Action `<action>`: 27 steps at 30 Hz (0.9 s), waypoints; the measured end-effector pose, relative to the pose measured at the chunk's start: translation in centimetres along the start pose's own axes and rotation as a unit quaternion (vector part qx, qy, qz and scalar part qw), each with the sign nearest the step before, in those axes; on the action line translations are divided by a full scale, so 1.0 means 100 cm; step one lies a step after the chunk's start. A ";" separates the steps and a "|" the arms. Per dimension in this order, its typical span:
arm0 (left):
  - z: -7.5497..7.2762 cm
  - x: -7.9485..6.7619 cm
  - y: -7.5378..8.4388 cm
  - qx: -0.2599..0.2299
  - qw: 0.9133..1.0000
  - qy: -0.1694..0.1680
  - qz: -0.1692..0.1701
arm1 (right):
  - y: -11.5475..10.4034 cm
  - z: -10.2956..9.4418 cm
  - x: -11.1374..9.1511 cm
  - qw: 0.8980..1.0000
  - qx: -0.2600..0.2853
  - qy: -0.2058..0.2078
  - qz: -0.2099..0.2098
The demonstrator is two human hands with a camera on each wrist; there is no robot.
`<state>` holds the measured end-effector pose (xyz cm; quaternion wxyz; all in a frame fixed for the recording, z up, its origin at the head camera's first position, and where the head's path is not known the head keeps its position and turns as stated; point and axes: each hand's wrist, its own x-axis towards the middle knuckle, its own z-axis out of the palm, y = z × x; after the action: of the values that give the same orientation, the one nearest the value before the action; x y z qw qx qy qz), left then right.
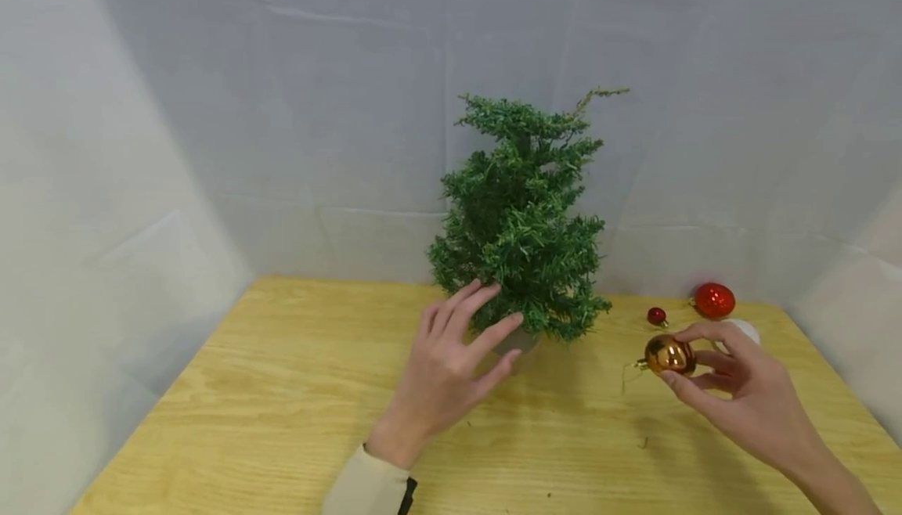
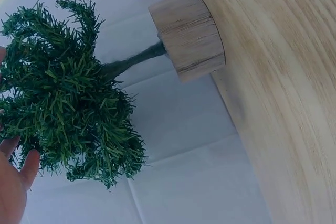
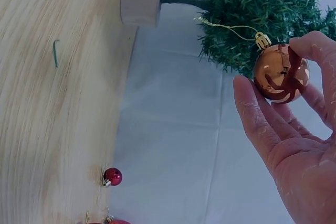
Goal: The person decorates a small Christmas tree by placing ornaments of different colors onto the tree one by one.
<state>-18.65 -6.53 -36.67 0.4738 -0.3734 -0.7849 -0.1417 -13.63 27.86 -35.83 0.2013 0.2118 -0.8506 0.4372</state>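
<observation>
The right hand point(image 1: 755, 391) pinched the shiny gold ball point(image 1: 669, 354) above the table point(image 1: 282, 390), right of the little tree point(image 1: 524, 225). The left hand point(image 1: 445, 352) was spread out by its low branches point(image 1: 574, 311). A snug, gentle pinch that left the string loop point(image 3: 231, 27) free seemed best.

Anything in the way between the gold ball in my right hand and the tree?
Nothing visible stands between the gold ball and the right side of the tree. The left hand is at its lower left, off that path.
</observation>
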 end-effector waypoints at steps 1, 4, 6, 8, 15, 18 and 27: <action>0.000 0.000 0.000 0.001 1.000 0.000 0.001 | -0.001 0.000 0.000 1.000 0.004 0.000 0.001; 0.001 -0.001 0.000 0.000 1.000 -0.001 0.001 | -0.003 0.000 0.001 1.000 0.029 0.001 0.002; 0.001 -0.001 0.000 -0.003 1.000 0.000 -0.001 | -0.005 0.000 0.002 0.998 0.058 0.001 -0.001; 0.001 -0.001 0.000 -0.005 1.000 0.002 -0.004 | -0.007 0.000 0.003 0.997 0.081 0.002 -0.007; -0.001 -0.001 -0.001 -0.013 1.000 0.004 -0.006 | -0.022 0.003 0.007 0.995 0.097 0.012 -0.028; -0.002 -0.001 0.000 -0.016 1.000 0.002 -0.008 | -0.026 0.005 0.009 0.993 0.107 0.015 -0.040; -0.005 0.001 0.002 -0.022 1.000 0.010 -0.001 | -0.035 0.010 0.013 0.984 0.174 0.008 -0.048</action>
<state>-18.15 -6.65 -36.36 0.4735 -0.3810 -0.7772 -0.1632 -13.00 24.93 -33.42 0.1889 0.2803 -0.7486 0.5704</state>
